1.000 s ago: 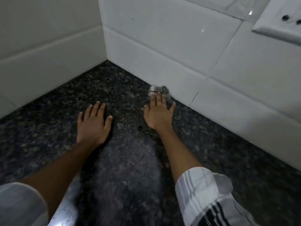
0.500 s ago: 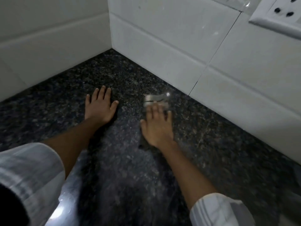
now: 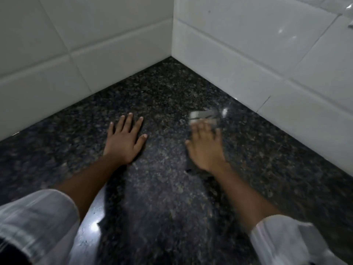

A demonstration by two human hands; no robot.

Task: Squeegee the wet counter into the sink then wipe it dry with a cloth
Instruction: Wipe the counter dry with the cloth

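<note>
The dark speckled granite counter [image 3: 172, 88] runs into a corner of white tiled walls. My left hand [image 3: 125, 139] lies flat on it, fingers spread, holding nothing. My right hand [image 3: 205, 148] presses down on a small squeegee [image 3: 203, 116]. Its grey, blurred head sticks out beyond my fingertips, and a dark piece shows under my palm. The head is a short way off the right wall's base. A duller, streaked band of counter lies between my forearms. No sink or cloth is in view.
White tiled walls [image 3: 248, 60] close the counter at the back left and right. A wet glossy patch [image 3: 91, 224] shines near my left sleeve [image 3: 38, 222]. My right sleeve [image 3: 286, 243] is at the lower right.
My right hand and the squeegee have drawn back from the right wall toward me. My left hand stays flat in place. The view has turned so the corner sits further right.
</note>
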